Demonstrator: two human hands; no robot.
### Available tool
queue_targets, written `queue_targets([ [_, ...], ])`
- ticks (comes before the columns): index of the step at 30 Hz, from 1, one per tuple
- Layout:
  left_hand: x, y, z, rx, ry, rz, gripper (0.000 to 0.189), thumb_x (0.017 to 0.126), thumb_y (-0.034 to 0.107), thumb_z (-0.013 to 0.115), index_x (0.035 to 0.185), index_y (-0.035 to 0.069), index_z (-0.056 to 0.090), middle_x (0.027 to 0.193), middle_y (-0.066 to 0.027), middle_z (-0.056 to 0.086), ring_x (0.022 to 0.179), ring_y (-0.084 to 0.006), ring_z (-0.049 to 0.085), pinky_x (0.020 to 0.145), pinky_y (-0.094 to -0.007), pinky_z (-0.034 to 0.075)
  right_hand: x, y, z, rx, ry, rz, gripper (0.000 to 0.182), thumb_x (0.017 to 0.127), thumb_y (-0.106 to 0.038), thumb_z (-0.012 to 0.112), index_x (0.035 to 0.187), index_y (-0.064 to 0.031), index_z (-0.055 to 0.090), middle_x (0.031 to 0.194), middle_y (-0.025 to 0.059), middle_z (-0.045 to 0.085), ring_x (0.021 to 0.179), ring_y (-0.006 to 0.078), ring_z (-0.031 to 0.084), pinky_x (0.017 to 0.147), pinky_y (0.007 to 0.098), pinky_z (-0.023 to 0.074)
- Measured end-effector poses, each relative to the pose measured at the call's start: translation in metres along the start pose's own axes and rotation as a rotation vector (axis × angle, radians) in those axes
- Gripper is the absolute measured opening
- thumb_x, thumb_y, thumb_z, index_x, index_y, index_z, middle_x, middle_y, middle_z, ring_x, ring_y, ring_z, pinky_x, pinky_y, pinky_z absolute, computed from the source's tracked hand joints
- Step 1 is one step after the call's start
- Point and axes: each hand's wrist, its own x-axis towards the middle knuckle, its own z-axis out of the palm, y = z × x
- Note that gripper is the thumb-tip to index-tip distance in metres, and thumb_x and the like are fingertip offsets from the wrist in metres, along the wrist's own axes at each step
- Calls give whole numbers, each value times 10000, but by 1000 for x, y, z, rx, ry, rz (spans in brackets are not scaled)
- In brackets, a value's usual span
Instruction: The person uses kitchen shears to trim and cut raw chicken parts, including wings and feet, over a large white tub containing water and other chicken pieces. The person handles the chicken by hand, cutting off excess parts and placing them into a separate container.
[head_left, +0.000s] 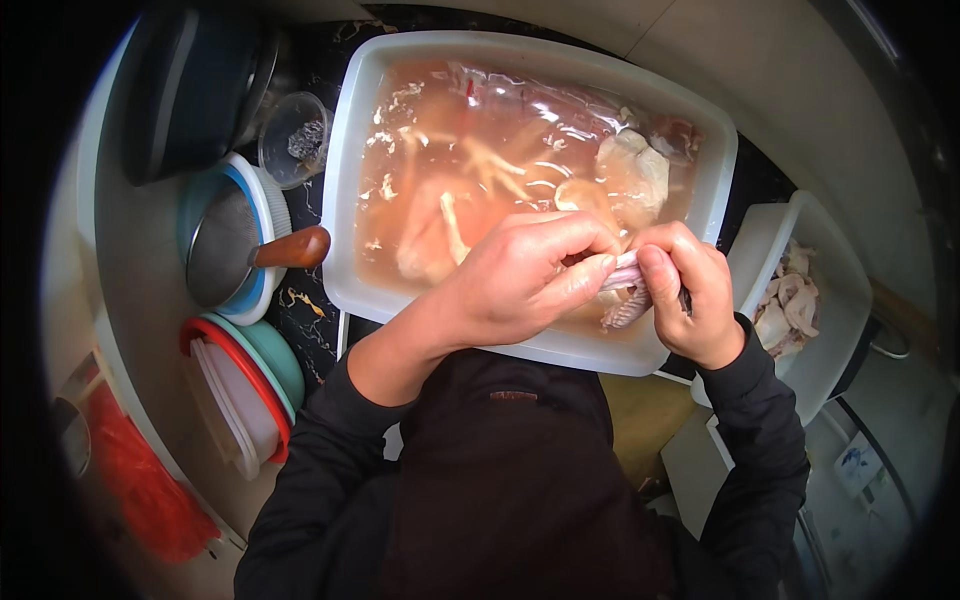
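A large white plastic tub (529, 351) of cloudy pinkish water stands before me. Over its near right part, my left hand (532, 270) and my right hand (686, 281) pinch a pale, pinkish piece of raw poultry (624, 279) between them. Pimply skin hangs from it, and which cut it is I cannot tell. Something dark shows at my right fingers, too hidden to name. In the water lie a plucked bird (431, 217), partly under the surface, a yellowish poultry foot (491, 166), a pale piece of poultry (634, 174) and a clear plastic bag (540, 105) along the far side.
At the right, a second white tub (840, 300) holds raw poultry pieces (787, 304). To the left are a wooden-handled strainer (221, 247) on stacked basins, a clear plastic cup (292, 142) with steel wool, and a dark pot (199, 90). Red and green basins (277, 360) stand nearer me.
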Motion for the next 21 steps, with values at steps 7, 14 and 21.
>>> queue_targets([
  [7, -2, 9, -4, 113, 39, 110, 81, 945, 20, 542, 955, -26, 609, 843, -84, 629, 674, -143, 586, 616, -277, 466, 5, -17, -6, 159, -64, 189, 117, 994, -87, 554, 943, 6, 603, 729, 101, 599, 616, 184, 606, 565, 298, 448],
  [14, -7, -1, -10, -555, 153, -235, 205, 1027, 164, 508, 930, -2, 579, 834, -36, 621, 726, -101, 584, 654, -267, 488, 7, -21, 1, 429, 10, 340, 221, 1049, -198, 495, 959, -12, 575, 772, 14, 597, 651, 65, 563, 587, 209, 430],
  [21, -28, 20, -3, -532, 169, -271, 160, 977, 99, 614, 1069, -31, 626, 823, -27, 622, 666, -48, 566, 587, -214, 476, 3, -17, 10, 493, 93, 348, 164, 1008, -159, 585, 1049, 0, 582, 792, -1, 585, 689, 59, 529, 629, 226, 448],
])
